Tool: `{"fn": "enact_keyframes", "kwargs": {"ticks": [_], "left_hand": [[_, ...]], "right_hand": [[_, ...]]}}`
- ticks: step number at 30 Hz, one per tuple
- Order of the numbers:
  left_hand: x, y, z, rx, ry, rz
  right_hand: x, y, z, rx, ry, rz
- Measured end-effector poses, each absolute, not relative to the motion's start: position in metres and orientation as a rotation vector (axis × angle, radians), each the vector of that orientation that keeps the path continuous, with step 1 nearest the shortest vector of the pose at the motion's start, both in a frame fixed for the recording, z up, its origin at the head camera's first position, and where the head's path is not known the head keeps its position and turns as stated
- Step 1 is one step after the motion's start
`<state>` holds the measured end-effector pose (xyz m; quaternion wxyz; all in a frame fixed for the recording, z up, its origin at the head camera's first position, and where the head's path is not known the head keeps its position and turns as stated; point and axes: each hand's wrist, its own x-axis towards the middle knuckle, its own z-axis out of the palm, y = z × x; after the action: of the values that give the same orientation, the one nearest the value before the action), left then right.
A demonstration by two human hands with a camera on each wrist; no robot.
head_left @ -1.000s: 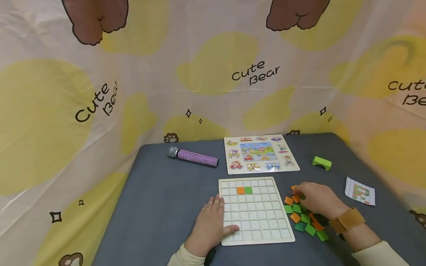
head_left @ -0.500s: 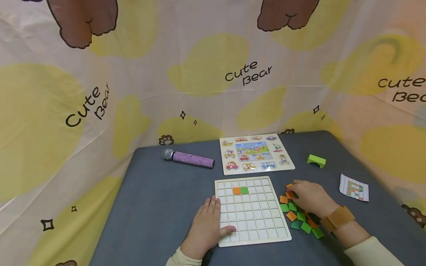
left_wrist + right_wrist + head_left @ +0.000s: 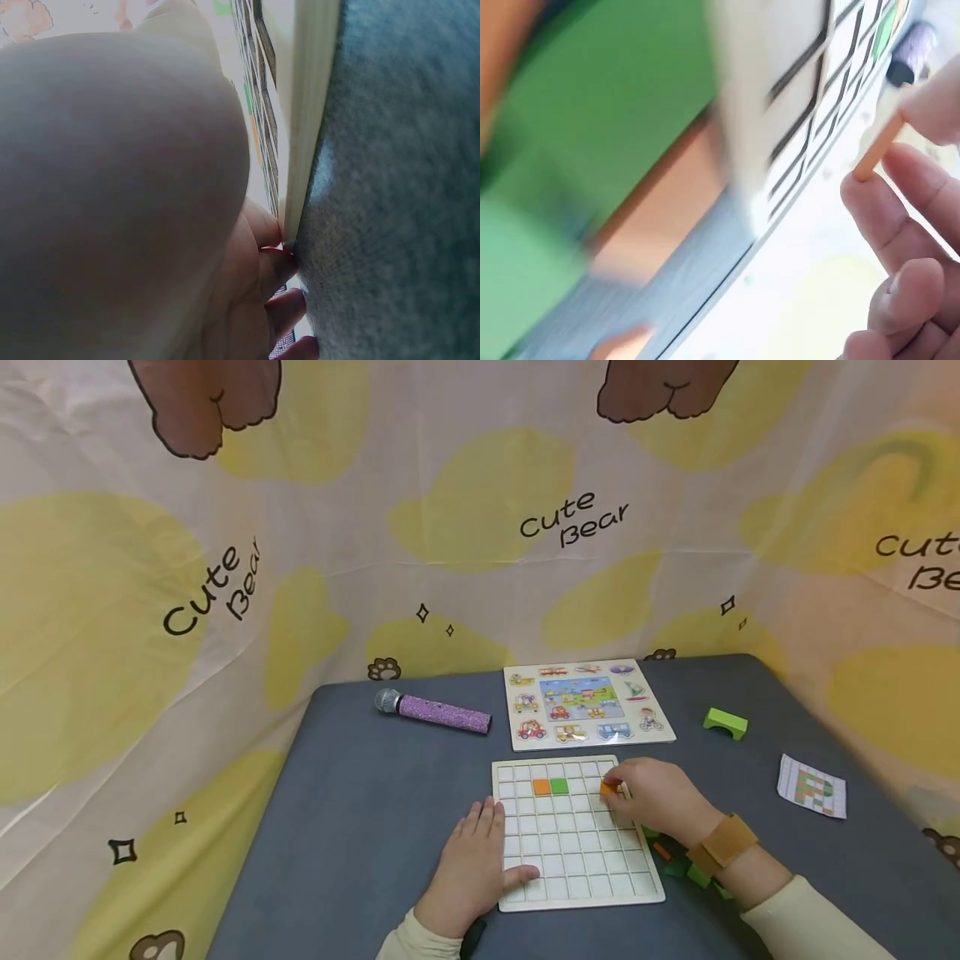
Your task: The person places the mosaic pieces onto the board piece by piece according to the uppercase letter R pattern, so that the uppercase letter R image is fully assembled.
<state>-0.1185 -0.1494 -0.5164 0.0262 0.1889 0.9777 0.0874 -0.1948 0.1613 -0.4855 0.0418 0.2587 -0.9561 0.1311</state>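
Observation:
A white grid board (image 3: pixel 573 890) with a pale wooden frame lies on the grey table. One orange tile (image 3: pixel 542 787) and one green tile (image 3: pixel 559 786) sit side by side in its second row. My left hand (image 3: pixel 467 868) rests along the board's left edge, fingers straight, thumb over the lower left squares. Over the upper right of the grid, my right hand (image 3: pixel 656 797) pinches an orange square tile (image 3: pixel 880 146) between thumb and fingertips; the right wrist view shows it edge-on. Loose green and orange tiles (image 3: pixel 699 876) lie right of the board, partly hidden under the right forearm.
Behind the grid board lies a picture puzzle board (image 3: pixel 588 706) with vehicles. A purple glittery microphone (image 3: pixel 442 713) is at the back left. A green arch block (image 3: pixel 725 723) and a small pattern card (image 3: pixel 812 787) lie on the right. A printed cloth (image 3: pixel 465 510) hangs behind the table.
My right hand has moved left from the loose tiles to over the grid's upper right, carrying an orange tile. The left hand stays on the board's left edge.

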Motion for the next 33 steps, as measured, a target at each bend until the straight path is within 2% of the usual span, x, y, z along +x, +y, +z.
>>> {"fn": "enact_keyframes", "kwargs": {"ticks": [10,24,28,33], "left_hand": [[-0.120,-0.141,-0.516,0.633,3.044,0.254],[-0.124,-0.146,-0.519,0.606,3.059,0.217],[-0.122,-0.149,-0.519,0.597,3.057,0.214],[-0.120,-0.150,-0.519,0.615,3.071,0.216]], "right_hand": [[-0.204,0.135,-0.493,0.954,-2.799,0.313],[-0.211,0.121,-0.490,0.986,-2.876,0.335],[-0.205,0.126,-0.485,0.892,-2.950,0.399],[-0.198,0.157,-0.478,0.706,-2.969,0.460]]}}
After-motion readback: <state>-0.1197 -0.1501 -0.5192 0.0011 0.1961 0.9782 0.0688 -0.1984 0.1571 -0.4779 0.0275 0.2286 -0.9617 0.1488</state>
